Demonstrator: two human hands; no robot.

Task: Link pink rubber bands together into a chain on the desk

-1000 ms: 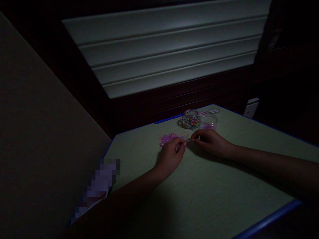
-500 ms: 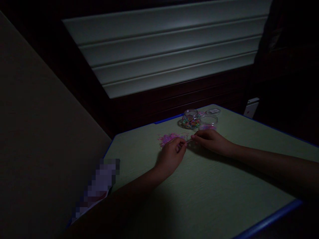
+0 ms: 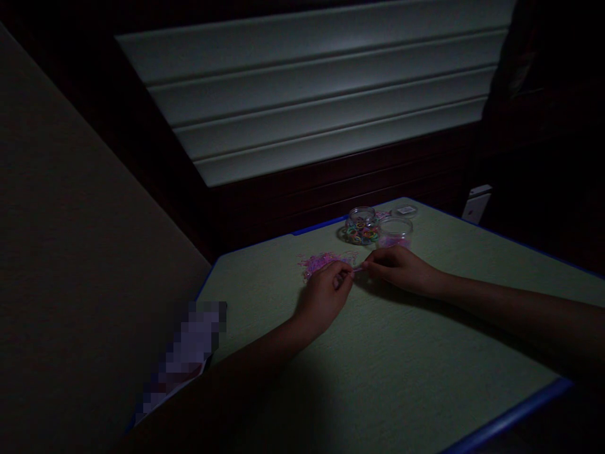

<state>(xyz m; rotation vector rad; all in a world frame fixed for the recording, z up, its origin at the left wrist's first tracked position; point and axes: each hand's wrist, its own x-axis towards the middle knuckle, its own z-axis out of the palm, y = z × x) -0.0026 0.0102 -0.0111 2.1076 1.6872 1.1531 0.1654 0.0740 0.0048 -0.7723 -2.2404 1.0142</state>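
Observation:
My left hand (image 3: 329, 287) is closed in a pinch on one end of a thin, pale rubber band (image 3: 358, 269). The other end sits between the thumb and forefinger of my right hand (image 3: 399, 268), so the band spans the small gap between both hands. Just behind my left fingers lies a loose pile of small pink and purple rubber bands (image 3: 317, 261). Beyond my right hand stands a clear jar (image 3: 396, 230) with pink bands in it, its lower part covered by the hand. To its left, another clear jar (image 3: 362, 227) holds multicoloured bands.
A clear round lid (image 3: 404, 211) with a white label lies at the table's far corner. The light green table (image 3: 378, 366) has blue edging. A blurred-out object (image 3: 193, 347) is at the left edge. Pale slatted panels (image 3: 321, 82) rise behind, and a wall (image 3: 70, 221) stands left.
My right hand has moved very slightly towards my left, narrowing the gap between the fingertips. My left hand stays in place, and the jars have not moved.

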